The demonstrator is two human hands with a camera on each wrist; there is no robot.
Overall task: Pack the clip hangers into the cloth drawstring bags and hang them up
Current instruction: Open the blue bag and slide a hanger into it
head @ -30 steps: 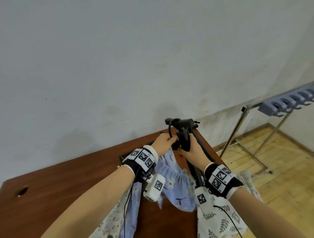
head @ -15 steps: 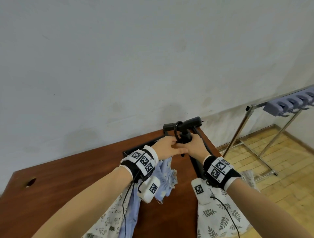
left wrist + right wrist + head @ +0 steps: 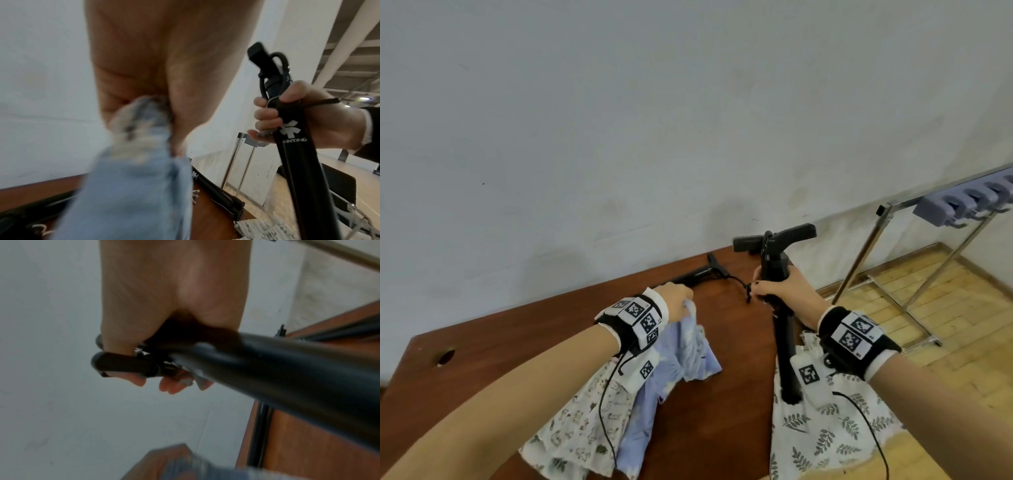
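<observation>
My right hand (image 3: 784, 291) grips a black clip hanger (image 3: 774, 240) held upright over the table, its lower part in a narrow black cloth bag (image 3: 298, 162) with a white logo. A thin black cord (image 3: 743, 287) trails from that fist. My left hand (image 3: 674, 301) grips the bunched top of a light blue cloth bag (image 3: 688, 346), which hangs down onto the table. The left wrist view shows the blue bag (image 3: 133, 186) pinched in the left hand (image 3: 164, 65). In the right wrist view, the right hand (image 3: 174, 288) wraps the black bag (image 3: 287, 378).
A second black hanger (image 3: 698, 274) lies on the brown table (image 3: 517, 342) near the wall. A white floral bag (image 3: 578, 428) lies under my left arm, a leaf-print one (image 3: 825, 428) under my right. A metal rack (image 3: 859, 267) with a lilac hook rail (image 3: 962, 205) stands at right.
Both hands were together at the hanger's top. My left hand has come away to the left and down, holding the blue bag; the right hand keeps the hanger upright.
</observation>
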